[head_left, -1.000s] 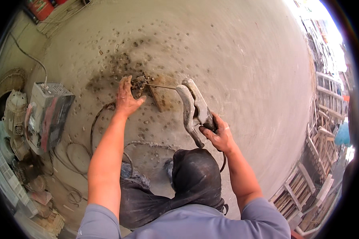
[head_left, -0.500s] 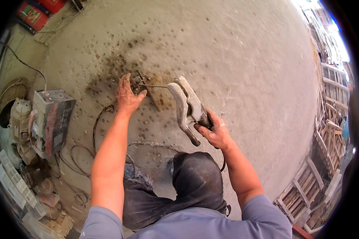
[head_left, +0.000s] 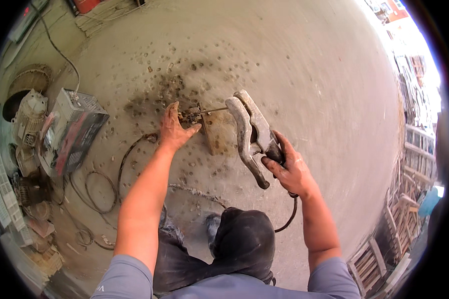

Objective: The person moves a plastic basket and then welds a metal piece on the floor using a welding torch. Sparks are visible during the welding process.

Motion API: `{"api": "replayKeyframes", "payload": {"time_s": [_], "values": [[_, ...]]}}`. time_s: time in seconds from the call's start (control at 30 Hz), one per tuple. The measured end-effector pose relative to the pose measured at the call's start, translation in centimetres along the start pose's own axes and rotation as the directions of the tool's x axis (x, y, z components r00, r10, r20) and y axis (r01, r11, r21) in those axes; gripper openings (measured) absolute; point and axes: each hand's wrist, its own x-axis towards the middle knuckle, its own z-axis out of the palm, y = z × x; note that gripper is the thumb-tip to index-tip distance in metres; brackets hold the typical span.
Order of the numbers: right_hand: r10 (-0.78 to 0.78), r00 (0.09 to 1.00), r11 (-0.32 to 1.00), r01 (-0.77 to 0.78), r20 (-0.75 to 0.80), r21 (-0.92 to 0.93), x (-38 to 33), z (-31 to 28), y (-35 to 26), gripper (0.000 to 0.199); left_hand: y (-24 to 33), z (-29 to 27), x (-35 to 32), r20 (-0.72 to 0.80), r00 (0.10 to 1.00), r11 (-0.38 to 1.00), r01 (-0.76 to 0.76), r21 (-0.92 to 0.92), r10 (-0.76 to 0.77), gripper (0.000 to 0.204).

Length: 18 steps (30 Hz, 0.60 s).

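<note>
My right hand point(head_left: 290, 167) is wrapped around the dark handle of a grey welding electrode holder point(head_left: 248, 124), tilted up and to the left. A thin welding rod point(head_left: 216, 110) sticks out leftward from its jaws, toward a small dark metal piece point(head_left: 190, 116) low at the floor. Where the rod's tip ends against that piece is hard to make out. My left hand point(head_left: 175, 130) is open beside the metal piece, thumb and fingers spread around its near left side; whether it touches is unclear. A flat brownish plate point(head_left: 215, 137) lies just right of the metal piece.
A boxy welding machine point(head_left: 74, 132) stands at the left, by a motor-like metal casing point(head_left: 31, 115). Cables point(head_left: 102, 187) loop over the pitted concrete floor point(head_left: 309, 74) near my legs. Wooden pallets point(head_left: 369, 266) are stacked along the right edge.
My view has turned a little, so the scene sits farther right. Both hands keep much the same places around the metal piece, the electrode holder still in my right hand.
</note>
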Motion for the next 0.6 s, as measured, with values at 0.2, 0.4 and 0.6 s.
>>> {"api": "replayKeyframes", "payload": {"time_s": [0.2,0.4,0.6], "values": [[0.008,0.997,0.978,0.008,0.079,-0.209,3.1,-2.2,-5.3,0.068,0.8,0.0,-0.3,0.028,0.996,0.997,0.08,-0.012,-0.079,0.105],[0.014,0.994,0.956,0.019,0.11,-0.293,4.1,-2.3,-7.6,0.068,1.2,1.1,0.6,0.008,0.999,0.996,0.048,-0.075,-0.047,0.105],[0.082,0.986,0.947,-0.032,0.146,-0.321,3.7,-2.0,-9.8,0.068,1.5,1.4,1.1,0.014,0.998,0.994,0.069,-0.083,-0.068,0.108]]}}
